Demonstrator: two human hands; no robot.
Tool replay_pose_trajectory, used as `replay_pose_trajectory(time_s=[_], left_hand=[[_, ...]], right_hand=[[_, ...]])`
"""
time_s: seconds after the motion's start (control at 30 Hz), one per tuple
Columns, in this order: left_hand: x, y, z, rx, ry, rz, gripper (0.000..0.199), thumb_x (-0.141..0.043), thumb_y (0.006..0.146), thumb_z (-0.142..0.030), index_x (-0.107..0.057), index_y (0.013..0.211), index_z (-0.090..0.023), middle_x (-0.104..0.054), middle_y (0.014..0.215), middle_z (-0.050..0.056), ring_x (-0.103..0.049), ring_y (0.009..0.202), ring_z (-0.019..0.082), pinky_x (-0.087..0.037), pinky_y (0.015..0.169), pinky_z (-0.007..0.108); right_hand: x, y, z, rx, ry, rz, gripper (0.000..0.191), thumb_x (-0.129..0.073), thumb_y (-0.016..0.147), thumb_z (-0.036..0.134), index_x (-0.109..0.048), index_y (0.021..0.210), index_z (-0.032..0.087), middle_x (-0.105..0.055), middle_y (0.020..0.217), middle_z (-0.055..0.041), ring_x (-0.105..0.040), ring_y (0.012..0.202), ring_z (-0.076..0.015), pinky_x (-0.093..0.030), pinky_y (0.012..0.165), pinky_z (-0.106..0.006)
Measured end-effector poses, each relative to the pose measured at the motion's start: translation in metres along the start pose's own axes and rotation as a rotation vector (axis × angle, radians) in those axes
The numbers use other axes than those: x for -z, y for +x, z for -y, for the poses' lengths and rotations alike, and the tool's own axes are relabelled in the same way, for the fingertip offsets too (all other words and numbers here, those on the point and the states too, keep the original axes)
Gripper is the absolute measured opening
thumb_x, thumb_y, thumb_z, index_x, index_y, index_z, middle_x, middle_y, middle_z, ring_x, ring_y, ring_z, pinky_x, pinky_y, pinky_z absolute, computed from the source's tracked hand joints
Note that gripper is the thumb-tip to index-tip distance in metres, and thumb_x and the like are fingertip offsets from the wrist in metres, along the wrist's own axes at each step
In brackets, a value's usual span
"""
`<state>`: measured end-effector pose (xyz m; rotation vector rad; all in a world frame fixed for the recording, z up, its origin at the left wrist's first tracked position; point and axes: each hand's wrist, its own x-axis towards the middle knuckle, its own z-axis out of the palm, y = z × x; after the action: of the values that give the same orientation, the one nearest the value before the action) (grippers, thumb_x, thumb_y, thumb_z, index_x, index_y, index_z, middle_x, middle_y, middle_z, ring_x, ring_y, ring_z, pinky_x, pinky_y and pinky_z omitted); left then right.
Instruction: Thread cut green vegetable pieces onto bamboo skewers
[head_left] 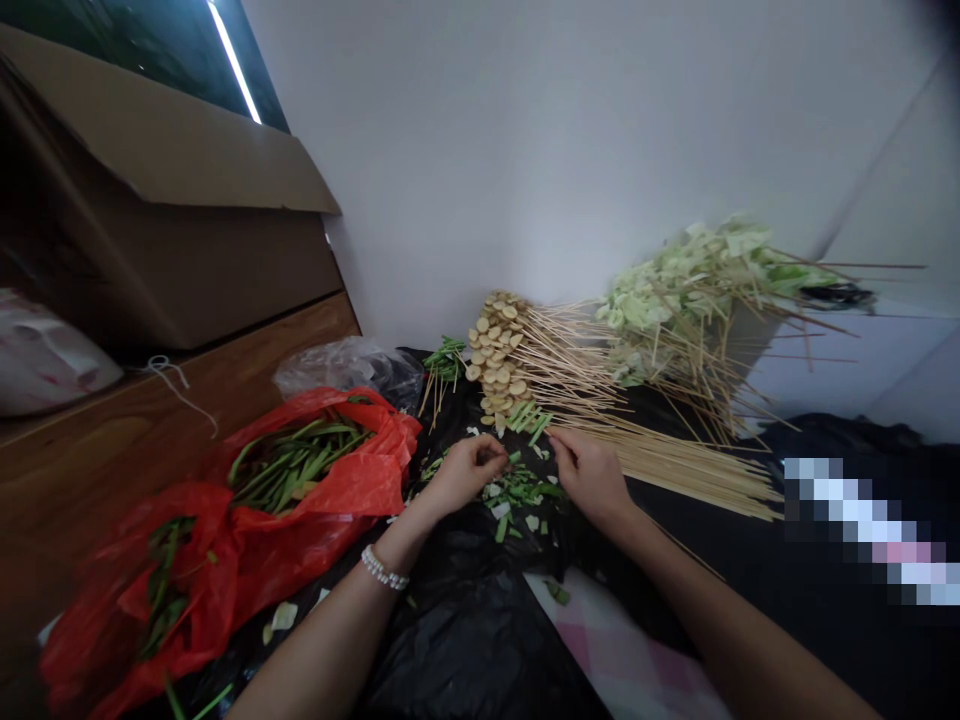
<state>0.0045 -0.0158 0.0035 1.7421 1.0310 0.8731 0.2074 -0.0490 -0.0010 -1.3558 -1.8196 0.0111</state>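
My left hand (466, 472), with a beaded bracelet (384, 568) on its wrist, and my right hand (589, 475) meet above a heap of cut green stalk pieces (517, 490). The fingers of both hands curl inward, and whatever they pinch is hidden. My right hand lies close to the tips of a long bundle of bamboo skewers (675, 470). Skewers threaded with round tan slices (495, 350) stand beyond my hands, beside skewers of pale green leaves (690, 280). A red plastic bag (322, 490) at my left holds long green stalks (292, 465).
Black plastic sheeting (465, 640) lies under the work, with a pink checked cloth (615, 650) at its front edge. A clear plastic bag (349, 365) sits by the white wall (525, 150). A cardboard box (172, 240) stands on a wooden surface (75, 480) at the left.
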Motion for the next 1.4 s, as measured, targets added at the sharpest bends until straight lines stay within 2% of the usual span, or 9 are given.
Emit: replay_pose_trajectory(time_s=[0.1,0.17,0.27,0.37,0.57,0.93,1.4], left_hand=[[0.007,0.007,0.003,0.169,-0.427,-0.169,0.025,-0.074,0.071,-0.021,-0.066,0.093,-0.011,-0.069,0.073,0.003,-0.06,0.06,0.009,-0.048,0.062,0.021],[0.011,0.009,0.003,0.256,-0.675,-0.237,0.029,-0.077,0.067,-0.014,-0.067,0.095,-0.01,-0.07,0.076,0.004,-0.063,0.065,0.009,-0.05,0.067,0.019],[0.015,0.01,0.001,0.358,-0.917,-0.26,0.019,-0.072,0.07,-0.002,-0.068,0.087,-0.008,-0.071,0.077,0.007,-0.066,0.071,0.01,-0.053,0.071,0.018],[0.015,0.009,-0.003,0.421,-1.027,-0.256,0.013,-0.063,0.077,0.001,-0.068,0.084,-0.009,-0.071,0.079,0.007,-0.067,0.074,0.011,-0.054,0.069,0.018],[0.016,0.008,-0.006,0.497,-1.042,-0.238,0.011,-0.062,0.081,-0.004,-0.069,0.086,-0.011,-0.07,0.077,0.005,-0.064,0.062,0.009,-0.052,0.056,0.017],[0.015,0.007,-0.006,0.46,-1.068,-0.214,0.012,-0.062,0.079,-0.002,-0.07,0.085,-0.009,-0.07,0.078,0.006,-0.065,0.067,0.01,-0.052,0.06,0.017],[0.014,0.007,-0.007,0.428,-1.029,-0.219,0.015,-0.066,0.075,0.002,-0.072,0.083,-0.009,-0.069,0.073,0.005,-0.063,0.064,0.008,-0.051,0.06,0.015]], right_hand=[[0.001,0.0,0.001,-0.003,-0.015,0.016,0.029,-0.044,0.089,0.022,-0.068,0.104,0.021,-0.072,0.101,-0.0063,-0.065,0.091,-0.0197,-0.048,0.083,-0.03],[0.0,0.0,0.003,-0.001,-0.025,0.031,0.028,-0.044,0.089,0.021,-0.068,0.103,0.021,-0.072,0.1,-0.0055,-0.065,0.09,-0.0193,-0.047,0.082,-0.03],[-0.002,-0.002,0.005,0.025,-0.019,0.073,0.026,-0.045,0.089,0.021,-0.068,0.1,0.021,-0.072,0.096,-0.005,-0.065,0.088,-0.0189,-0.046,0.081,-0.029],[-0.005,-0.005,0.009,0.063,0.006,0.153,0.027,-0.044,0.09,0.02,-0.068,0.1,0.021,-0.072,0.092,-0.0045,-0.064,0.084,-0.0178,-0.045,0.078,-0.027],[-0.008,-0.01,0.013,0.059,0.023,0.221,0.028,-0.042,0.092,0.022,-0.067,0.105,0.022,-0.071,0.096,-0.0048,-0.065,0.088,-0.017,-0.045,0.079,-0.026],[-0.011,-0.011,0.01,0.046,0.006,0.214,0.027,-0.043,0.091,0.022,-0.067,0.104,0.023,-0.072,0.096,-0.0043,-0.065,0.089,-0.0169,-0.045,0.081,-0.025],[-0.009,-0.011,0.015,0.022,-0.04,0.235,0.027,-0.043,0.091,0.021,-0.067,0.104,0.022,-0.072,0.096,-0.0041,-0.065,0.087,-0.017,-0.044,0.079,-0.025]])
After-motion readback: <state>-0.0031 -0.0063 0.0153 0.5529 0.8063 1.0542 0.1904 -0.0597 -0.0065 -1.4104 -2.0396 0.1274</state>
